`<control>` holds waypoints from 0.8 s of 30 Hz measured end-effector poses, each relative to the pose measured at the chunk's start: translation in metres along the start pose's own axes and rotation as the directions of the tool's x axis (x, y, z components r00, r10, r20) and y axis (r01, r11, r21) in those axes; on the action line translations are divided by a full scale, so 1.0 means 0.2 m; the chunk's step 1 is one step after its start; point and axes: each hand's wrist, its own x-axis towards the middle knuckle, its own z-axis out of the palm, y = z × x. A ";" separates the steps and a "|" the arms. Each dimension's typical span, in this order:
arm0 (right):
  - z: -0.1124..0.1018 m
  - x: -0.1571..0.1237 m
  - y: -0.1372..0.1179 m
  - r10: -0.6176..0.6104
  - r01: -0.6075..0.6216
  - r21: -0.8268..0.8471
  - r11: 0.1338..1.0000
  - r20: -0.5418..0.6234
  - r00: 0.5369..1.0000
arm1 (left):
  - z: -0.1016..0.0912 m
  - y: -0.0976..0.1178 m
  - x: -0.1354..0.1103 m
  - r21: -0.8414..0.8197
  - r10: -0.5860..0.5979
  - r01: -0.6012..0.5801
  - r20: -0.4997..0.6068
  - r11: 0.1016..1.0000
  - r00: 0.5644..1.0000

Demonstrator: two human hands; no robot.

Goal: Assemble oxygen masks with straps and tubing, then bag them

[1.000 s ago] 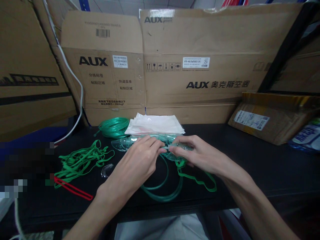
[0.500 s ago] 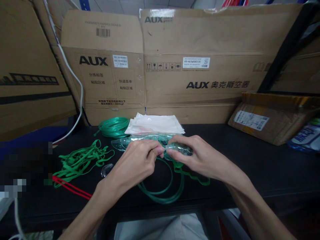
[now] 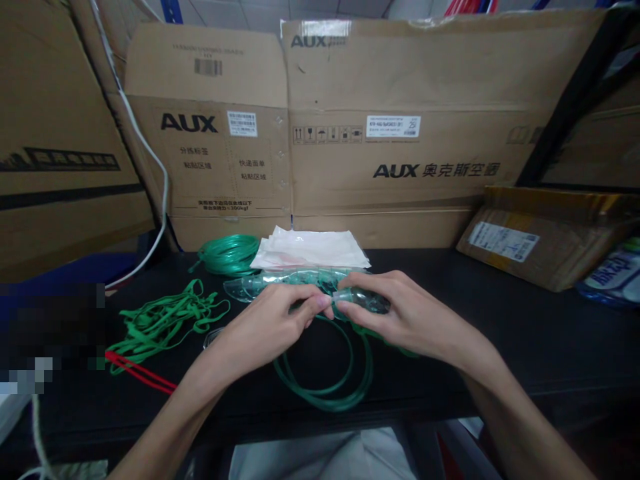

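Note:
A clear plastic oxygen mask (image 3: 369,300) is gripped in my right hand (image 3: 420,319), its narrow connector facing left between thumb and fingers. My left hand (image 3: 277,319) pinches the end of a thin green tube (image 3: 336,403), right up against that connector; whether the tube sits inside it is hidden by my fingertips. Loops of the tube hang down below both hands over the black table. Behind them lie more clear green-tinted masks (image 3: 245,288). Part of a green elastic strap (image 3: 407,351) shows under my right hand.
Left of my hands lie a heap of green elastic straps (image 3: 155,327), small metal strips (image 3: 210,338) and a red cord (image 3: 143,377). Coiled green tubing (image 3: 230,255) and white packets (image 3: 313,250) are farther back. Cardboard (image 3: 340,180) walls the rear; a taped box (image 3: 530,237) stands right.
Both hands stay together at the connector, with my right hand and the mask shifted very slightly right. The tube loops below have swung a little to the right.

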 end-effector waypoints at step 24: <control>-0.03 0.02 0.05 0.440 -0.493 0.436 0.753 0.224 0.870 | 0.08 0.00 0.01 0.427 0.360 -0.287 -0.100 0.858 0.928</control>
